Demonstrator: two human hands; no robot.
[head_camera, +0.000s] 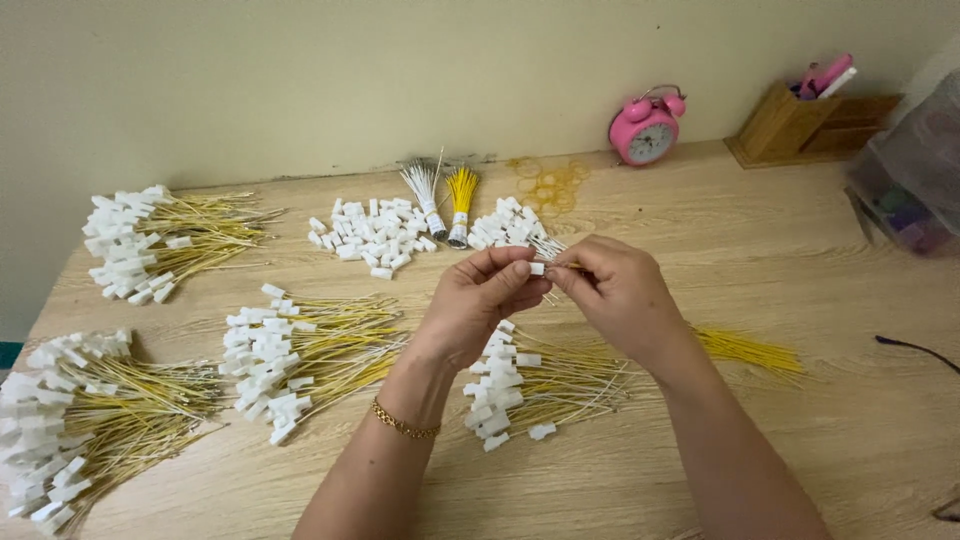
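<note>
My left hand (483, 300) pinches a small white plastic connector (537, 268) between thumb and fingertips, a gold bracelet on its wrist. Facing it, my right hand (618, 290) grips thin wires whose ends meet the connector. Both hands hover above the wooden table (800, 330). Right beneath them lies a pile of finished yellow wires with white connectors (530, 385). Loose yellow wires (750, 350) trail out from under my right forearm.
Three more piles of wired connectors lie at the left (300, 365), (75, 420), (150, 240). Loose white connectors (375, 235), (505, 225), bundled white (425, 195) and yellow wires (460, 200), and rubber bands (548, 185) sit behind. Pink alarm clock (647, 128), wooden organiser (800, 125).
</note>
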